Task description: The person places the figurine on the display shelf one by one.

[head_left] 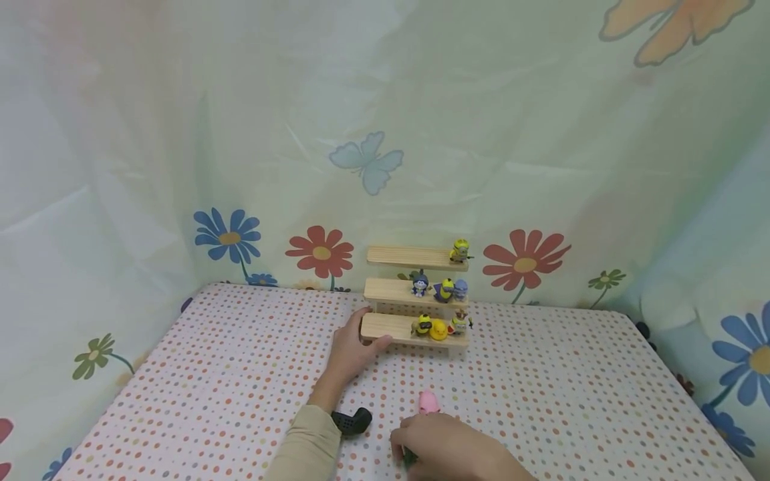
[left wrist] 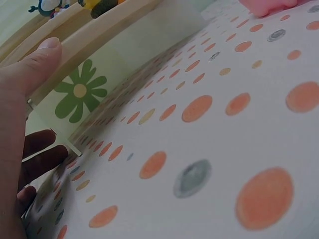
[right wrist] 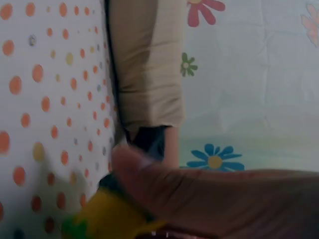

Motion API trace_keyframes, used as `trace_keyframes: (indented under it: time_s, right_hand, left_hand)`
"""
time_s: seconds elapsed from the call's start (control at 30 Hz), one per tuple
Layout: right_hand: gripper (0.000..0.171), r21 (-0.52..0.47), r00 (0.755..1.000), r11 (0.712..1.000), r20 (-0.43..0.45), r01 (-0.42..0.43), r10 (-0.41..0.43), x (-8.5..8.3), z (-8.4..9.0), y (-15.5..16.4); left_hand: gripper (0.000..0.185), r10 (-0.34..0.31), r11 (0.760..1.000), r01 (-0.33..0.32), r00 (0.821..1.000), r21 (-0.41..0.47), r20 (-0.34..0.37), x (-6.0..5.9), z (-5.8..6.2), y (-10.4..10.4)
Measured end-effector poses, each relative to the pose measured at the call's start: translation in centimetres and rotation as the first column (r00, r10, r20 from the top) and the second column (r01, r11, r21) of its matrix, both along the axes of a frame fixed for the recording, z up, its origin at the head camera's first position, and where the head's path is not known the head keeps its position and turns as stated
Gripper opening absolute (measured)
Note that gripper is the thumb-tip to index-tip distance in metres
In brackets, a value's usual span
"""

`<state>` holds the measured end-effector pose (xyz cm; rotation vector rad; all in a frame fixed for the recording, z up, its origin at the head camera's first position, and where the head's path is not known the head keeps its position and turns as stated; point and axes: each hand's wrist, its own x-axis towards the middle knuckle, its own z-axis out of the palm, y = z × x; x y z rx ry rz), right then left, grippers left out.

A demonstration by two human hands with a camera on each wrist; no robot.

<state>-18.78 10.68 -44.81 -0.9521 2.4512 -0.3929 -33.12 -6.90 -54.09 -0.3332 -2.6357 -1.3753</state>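
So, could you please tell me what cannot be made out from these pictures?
Yellow toy in the right hand: mostly covered by the hand in the head view; blurred and cut off by the bottom edge in the right wrist view.
Pink toy: near part hidden by the right hand in the head view; cut off by the top edge in the left wrist view.
Blue figure on the wooden shelf: face too small in the head view.
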Motion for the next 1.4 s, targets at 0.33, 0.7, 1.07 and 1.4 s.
trace_keyframes:
  time_s: [0.33, 0.7, 1.07, 1.4]
  right_hand:
    - [0.031, -0.570, 0.940, 0.753, 0.125, 0.330, -0.317, -2.7, 2.8, 3.3]
    - [0.046, -0.744, 0.812, 0.348, 0.446, 0.571, -0.377, -3.6, 4.5, 5.5]
    - [0.066, -0.667, 0.693, 0.297, 0.466, 0.684, -0.550, -3.6, 4.6, 5.6]
    - [0.060, -0.692, 0.688, 0.202, 0.549, 0.693, -0.475, -4.2, 4.5, 6.3]
  left_hand:
    - [0.085, -0.003, 1.000, 0.003, 1.000, -0.004, 0.008, 0.1, 0.1, 0.0]
    - [0.086, -0.006, 1.000, 0.006, 1.000, -0.008, 0.004, 0.0, 0.5, -0.2]
    - [0.086, -0.011, 1.000, 0.011, 1.000, -0.003, 0.014, 0.0, 0.0, -0.1]
    - [0.085, -0.012, 1.000, 0.012, 1.000, 0.007, 0.008, 0.0, 0.2, -0.1]
